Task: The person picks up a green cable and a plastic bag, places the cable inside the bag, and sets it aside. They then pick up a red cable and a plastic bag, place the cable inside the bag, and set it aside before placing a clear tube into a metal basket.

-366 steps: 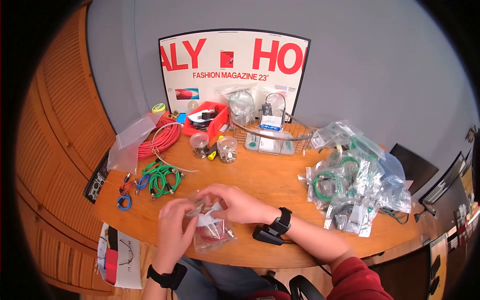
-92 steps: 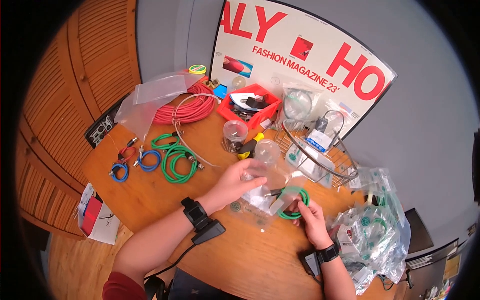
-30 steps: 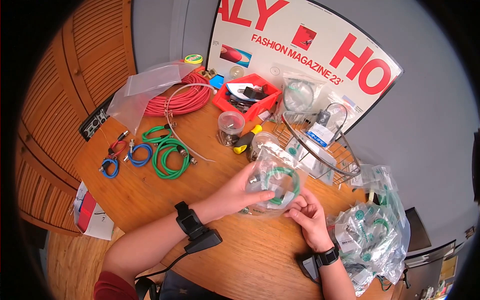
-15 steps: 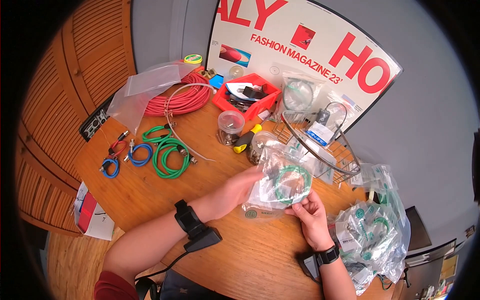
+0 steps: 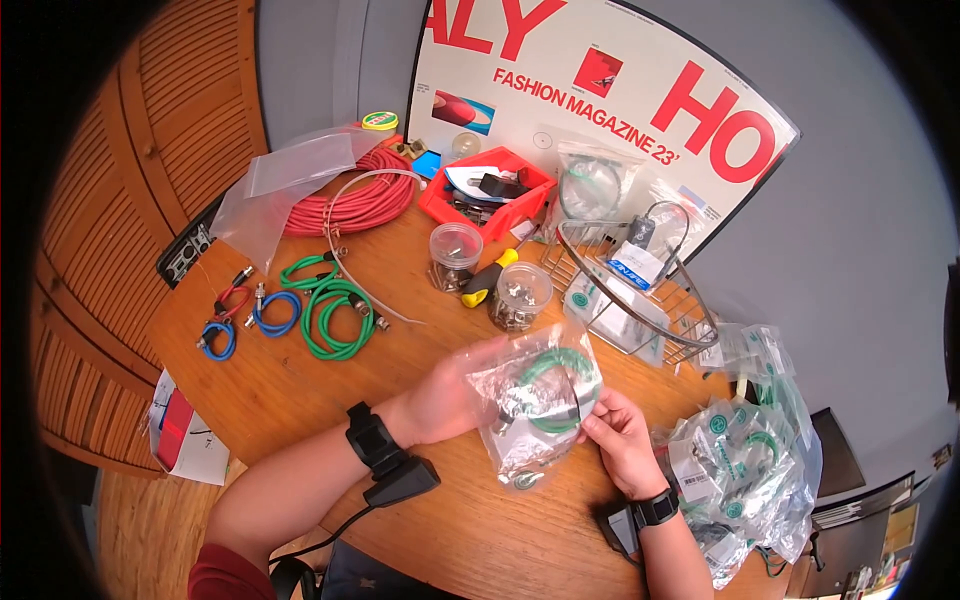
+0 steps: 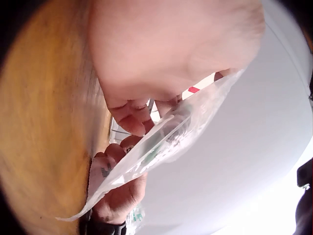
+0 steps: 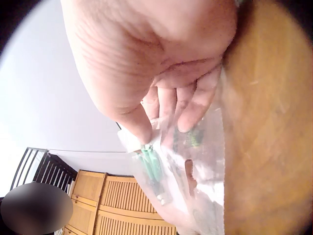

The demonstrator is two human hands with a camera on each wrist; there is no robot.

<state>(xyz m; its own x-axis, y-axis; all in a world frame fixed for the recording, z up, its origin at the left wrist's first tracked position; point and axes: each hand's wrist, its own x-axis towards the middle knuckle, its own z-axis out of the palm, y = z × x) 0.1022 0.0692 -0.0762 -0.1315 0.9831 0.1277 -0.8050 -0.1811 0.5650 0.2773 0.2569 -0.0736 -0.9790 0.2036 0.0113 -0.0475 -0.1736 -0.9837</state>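
A clear plastic bag (image 5: 520, 455) with a coiled green cable (image 5: 555, 365) inside is held up over the table between both hands. My right hand (image 5: 617, 440) pinches the bag's right edge, thumb in front and fingers behind, as the right wrist view shows. My left hand (image 5: 445, 395) is at the bag's left side, its fingers behind the film in the head view. In the left wrist view the left fingers (image 6: 129, 122) are loosely bent beside the bag (image 6: 146, 156), not closed round it. A dark cable end shows low in the bag.
Green cables (image 5: 335, 320) and blue cables (image 5: 278, 313) lie at left, near a red cable coil (image 5: 355, 205). Behind the bag stand a screw jar (image 5: 520, 300), a red bin (image 5: 490, 215) and a wire basket (image 5: 690, 345). Bagged cables (image 5: 735, 470) are piled at right.
Earlier a bag with red cable was in hand; then the green coil was at the bag's mouth. Since half a second ago the bag has shifted left and lower, and the left hand stays behind it.
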